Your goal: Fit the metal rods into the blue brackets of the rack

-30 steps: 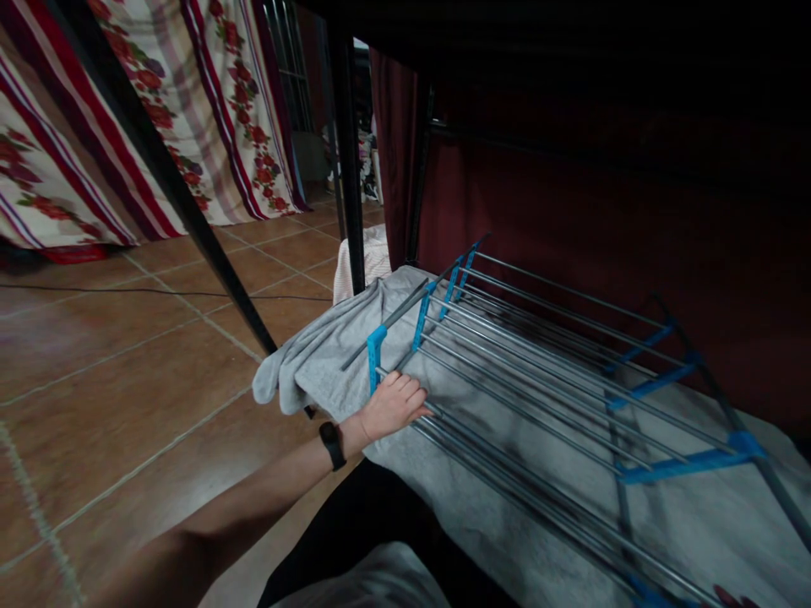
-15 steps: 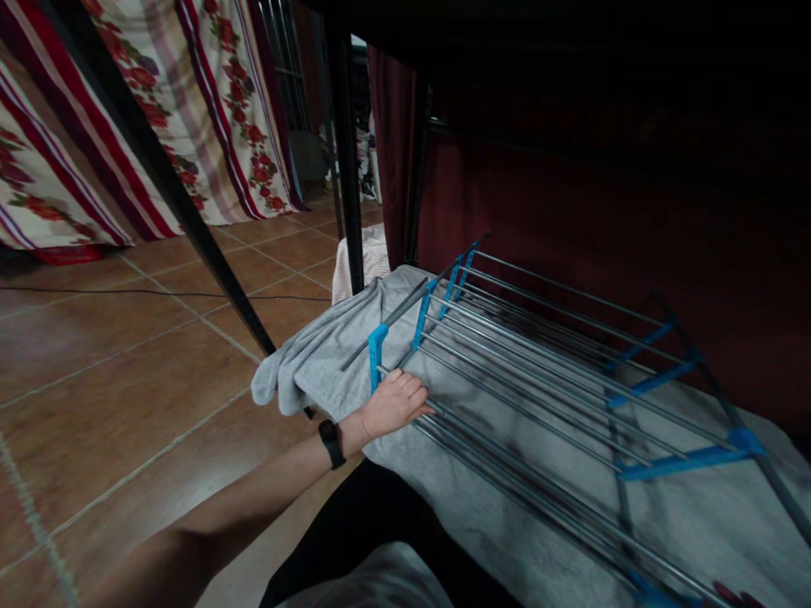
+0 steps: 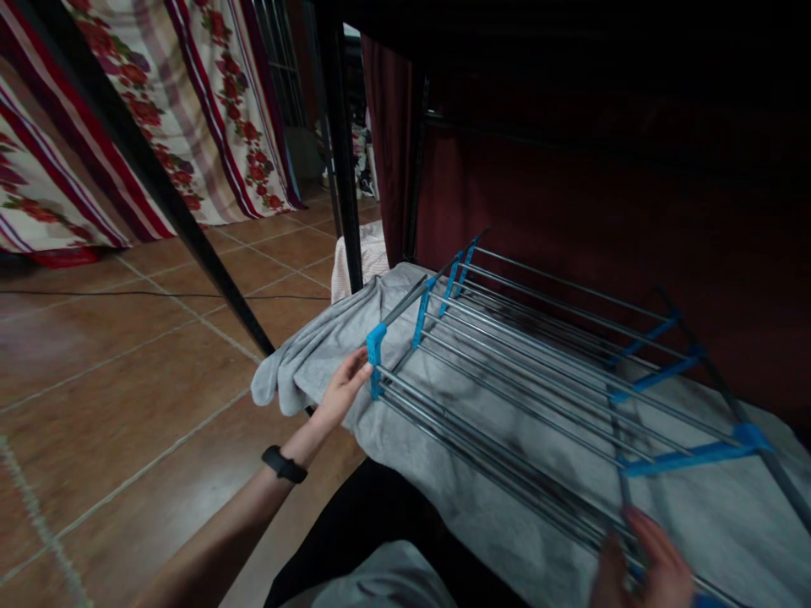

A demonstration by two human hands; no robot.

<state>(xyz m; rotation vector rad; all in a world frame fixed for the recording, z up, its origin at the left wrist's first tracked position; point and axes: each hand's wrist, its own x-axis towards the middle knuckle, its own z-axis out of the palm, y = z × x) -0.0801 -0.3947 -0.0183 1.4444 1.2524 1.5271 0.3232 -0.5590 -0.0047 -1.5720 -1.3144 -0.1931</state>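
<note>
A folding clothes drying rack point(image 3: 519, 355), with thin metal bars and blue plastic brackets, lies across the grey blanket in front of me. My left hand point(image 3: 345, 384), a black band on its wrist, has thumb and fingers closed at the blue bracket point(image 3: 376, 346) on the rack's near left corner. Down at the lower right, my right hand point(image 3: 652, 561) is around the rack's nearest bars close to a blue joint; it is slightly blurred and its fingertips are partly hidden.
The grey blanket point(image 3: 317, 350) covers a low bed, with dark frame posts point(image 3: 345, 169) at the left and a dark overhang above. A dark red curtain point(image 3: 538, 203) hangs behind. Left are a tiled floor point(image 3: 139, 363), a cable and a floral curtain point(image 3: 234, 101).
My left hand has shifted left from the bars to the corner bracket. My right hand has come up into view at the near bars. The rack has barely moved.
</note>
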